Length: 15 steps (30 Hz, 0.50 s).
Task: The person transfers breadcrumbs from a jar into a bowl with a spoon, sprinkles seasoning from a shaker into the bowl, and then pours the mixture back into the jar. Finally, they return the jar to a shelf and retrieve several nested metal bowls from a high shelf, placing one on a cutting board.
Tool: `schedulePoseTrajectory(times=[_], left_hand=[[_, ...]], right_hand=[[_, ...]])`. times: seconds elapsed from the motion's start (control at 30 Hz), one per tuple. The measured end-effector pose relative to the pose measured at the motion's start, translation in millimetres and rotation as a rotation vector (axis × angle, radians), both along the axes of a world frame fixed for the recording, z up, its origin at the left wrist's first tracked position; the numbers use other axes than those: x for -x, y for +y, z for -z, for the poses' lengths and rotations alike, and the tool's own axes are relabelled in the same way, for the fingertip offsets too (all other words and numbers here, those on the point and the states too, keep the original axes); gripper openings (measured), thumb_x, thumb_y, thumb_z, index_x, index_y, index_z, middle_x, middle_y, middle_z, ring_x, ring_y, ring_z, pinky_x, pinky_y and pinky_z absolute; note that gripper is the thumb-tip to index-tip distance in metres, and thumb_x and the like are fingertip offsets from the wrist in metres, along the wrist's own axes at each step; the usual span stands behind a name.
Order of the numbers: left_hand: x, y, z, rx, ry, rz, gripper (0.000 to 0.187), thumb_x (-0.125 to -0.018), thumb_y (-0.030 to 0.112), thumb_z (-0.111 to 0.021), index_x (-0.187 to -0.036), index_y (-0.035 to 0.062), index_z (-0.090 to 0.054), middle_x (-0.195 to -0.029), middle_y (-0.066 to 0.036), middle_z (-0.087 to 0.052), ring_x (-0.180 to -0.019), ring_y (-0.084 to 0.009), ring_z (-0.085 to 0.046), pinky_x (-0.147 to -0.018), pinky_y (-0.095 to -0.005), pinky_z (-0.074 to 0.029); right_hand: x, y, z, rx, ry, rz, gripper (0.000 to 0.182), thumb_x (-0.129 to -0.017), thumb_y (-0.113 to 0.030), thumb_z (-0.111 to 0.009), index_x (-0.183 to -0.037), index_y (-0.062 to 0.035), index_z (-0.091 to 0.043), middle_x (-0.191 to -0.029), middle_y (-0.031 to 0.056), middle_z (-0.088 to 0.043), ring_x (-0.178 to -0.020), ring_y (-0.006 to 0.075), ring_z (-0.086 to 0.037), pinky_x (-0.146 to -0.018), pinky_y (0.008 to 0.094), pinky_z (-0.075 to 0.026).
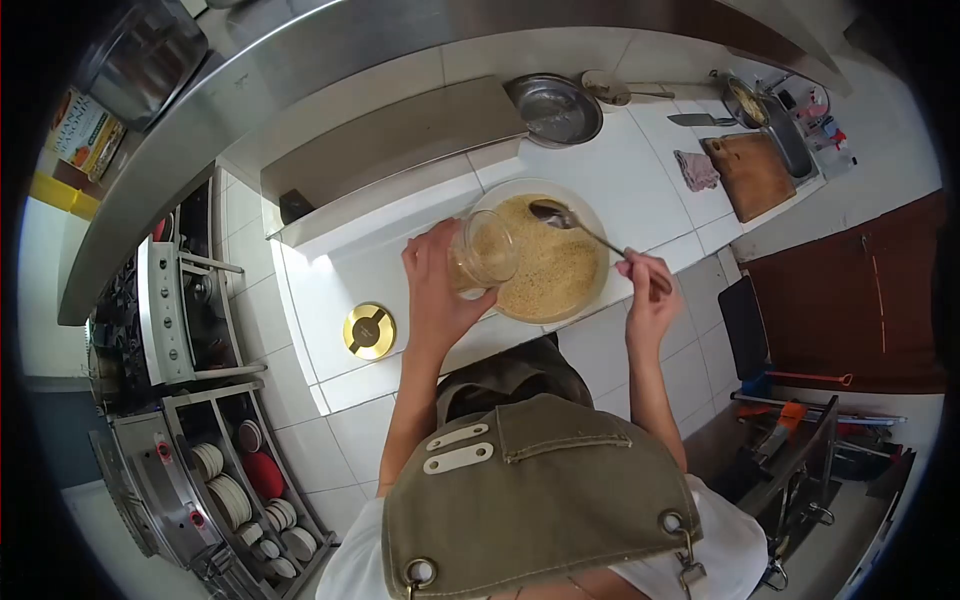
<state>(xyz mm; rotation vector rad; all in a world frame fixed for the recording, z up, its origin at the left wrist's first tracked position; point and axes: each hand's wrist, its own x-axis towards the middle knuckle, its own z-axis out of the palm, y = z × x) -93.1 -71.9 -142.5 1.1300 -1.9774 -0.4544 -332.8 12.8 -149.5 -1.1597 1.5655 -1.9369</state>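
My left hand (pixel 440 285) is wrapped round a clear glass jar (pixel 488 248), tilted with its mouth toward a wide white bowl (pixel 604 285). Some tan, grainy stuff shows inside the jar. The bowl holds a broad layer of tan crumbs or powder (pixel 548 272). In my right hand (pixel 652 295) is the handle of a metal spoon (pixel 590 228), its head over the far part of the bowl's contents. Left of the bowl, a gold round lid (pixel 369 331) with a dark label lies on the white counter.
A metal pan (pixel 555 108) stands at the back of the counter (pixel 640 150). To the right are a knife (pixel 700 120), a cloth (pixel 697 170) and a wooden board (pixel 750 175) beside the sink (pixel 790 140). A steel shelf edge (pixel 400 45) arches overhead. A stove (pixel 165 310) is at left.
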Motion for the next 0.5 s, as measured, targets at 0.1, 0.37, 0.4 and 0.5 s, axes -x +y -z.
schedulePoseTrajectory(times=[0.1,0.37,0.4,0.5], left_hand=[[-8,2,1,0.006,0.019,-0.018,0.084,-0.051,0.012,-0.080,-0.125,0.0079,-0.041,-0.125,-0.012,-0.047,-0.114,-0.0334,-0.042,-0.099,-0.0449,-0.032],[-14,6,2,0.005,0.000,-0.075,0.085,-0.051,0.011,-0.081,-0.125,0.0075,-0.040,-0.125,-0.012,-0.046,-0.114,-0.0335,-0.041,-0.097,-0.0425,-0.035],[-13,6,2,0.002,-0.002,-0.082,0.084,-0.051,0.011,-0.081,-0.125,0.0075,-0.040,-0.125,-0.012,-0.046,-0.115,-0.0335,-0.041,-0.097,-0.0426,-0.035],[-13,8,1,-0.007,0.001,-0.099,0.084,-0.051,0.011,-0.080,-0.125,0.0077,-0.040,-0.125,-0.012,-0.046,-0.115,-0.0335,-0.040,-0.097,-0.0426,-0.034]], right_hand=[[32,-22,26,-0.155,-0.363,0.056,0.019,-0.091,-0.007,-0.054,-0.102,0.0073,-0.059,-0.104,0.0153,-0.060,-0.091,0.0184,-0.061,-0.082,0.0260,-0.050],[31,-51,55,-0.321,-0.385,-0.128,0.019,-0.090,-0.008,-0.055,-0.101,0.0064,-0.062,-0.088,0.0106,-0.065,-0.079,0.0124,-0.063,-0.071,0.0204,-0.051],[26,-51,55,-0.323,-0.382,-0.135,0.019,-0.090,-0.008,-0.055,-0.101,0.0064,-0.062,-0.088,0.0106,-0.065,-0.079,0.0124,-0.063,-0.071,0.0204,-0.051],[17,-44,54,-0.455,-0.393,-0.228,0.018,-0.090,-0.005,-0.054,-0.099,0.0069,-0.062,-0.087,0.0113,-0.065,-0.078,0.0136,-0.063,-0.070,0.0219,-0.052]])
